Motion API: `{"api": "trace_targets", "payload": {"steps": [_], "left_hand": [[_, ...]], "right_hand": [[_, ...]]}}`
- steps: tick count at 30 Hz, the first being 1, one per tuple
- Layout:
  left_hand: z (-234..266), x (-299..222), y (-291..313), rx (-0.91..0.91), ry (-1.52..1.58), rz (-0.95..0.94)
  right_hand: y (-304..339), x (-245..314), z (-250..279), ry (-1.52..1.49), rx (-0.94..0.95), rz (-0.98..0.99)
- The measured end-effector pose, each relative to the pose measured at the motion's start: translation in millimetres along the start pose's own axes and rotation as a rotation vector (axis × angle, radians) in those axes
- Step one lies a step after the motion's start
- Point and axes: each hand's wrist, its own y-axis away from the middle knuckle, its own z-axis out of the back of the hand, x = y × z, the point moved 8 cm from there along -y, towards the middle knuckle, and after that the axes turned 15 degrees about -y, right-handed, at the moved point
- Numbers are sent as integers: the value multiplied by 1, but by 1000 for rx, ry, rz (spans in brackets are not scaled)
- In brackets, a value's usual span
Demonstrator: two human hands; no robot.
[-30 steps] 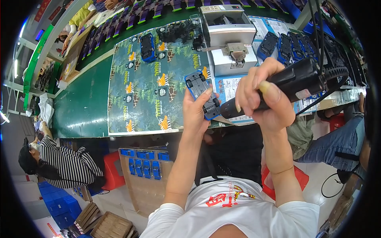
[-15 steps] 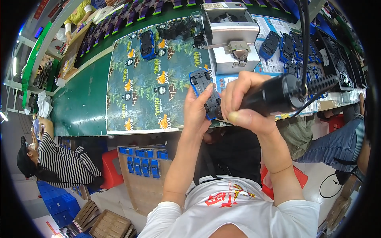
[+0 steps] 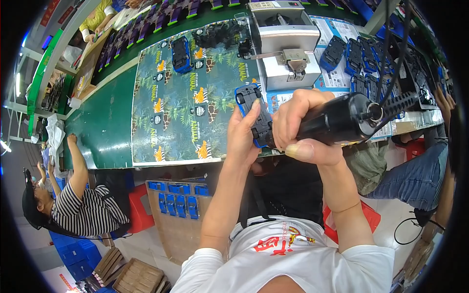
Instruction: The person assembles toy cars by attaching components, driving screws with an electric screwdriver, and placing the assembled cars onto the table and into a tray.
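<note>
A blue toy car [image 3: 264, 124] with its black underside up is gripped in my left hand [image 3: 239, 139], the thumb laid across the chassis. My right hand [image 3: 299, 115] is wrapped round a black corded electric screwdriver [image 3: 337, 121]. The tool slants over the car's near end; its tip is hidden behind my right fingers, so I cannot tell whether it touches a screw. Beyond my hands stands a pale metal screw-feeder box [image 3: 288, 38] with a small bracket on its front. Another upturned blue toy car [image 3: 181, 54] lies on the patterned sheet [image 3: 176, 107] to the left.
Several upturned blue cars [image 3: 353, 56] lie on printed sheets at the right, near a black tray [image 3: 420, 80]. Black parts [image 3: 222, 36] are heaped at the back. A cardboard tray [image 3: 171, 234] of blue pieces sits below the bench edge. Co-workers are at both sides.
The screwdriver and my right hand have shifted very slightly right, and its cord has swung right. At the left, the co-worker in stripes has raised an arm onto the bench.
</note>
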Motion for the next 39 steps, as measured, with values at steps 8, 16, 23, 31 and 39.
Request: {"api": "trace_targets", "payload": {"steps": [8,16,23,31,39], "left_hand": [[-14,-7,1,205,170,21],[15,-1,-6,174,59,58],[2,-104,-14,279,-1372,-675],[139,-184,-23,152,-2194,-572],[138,-185,38,-206,-1792,-881]], "right_hand": [[-3,0,8,-8,-38,-32],[15,51,25,69,-78,203],[61,57,45,292,-188,148],[60,39,59,215,-295,99],[60,38,71,211,-331,76]]}}
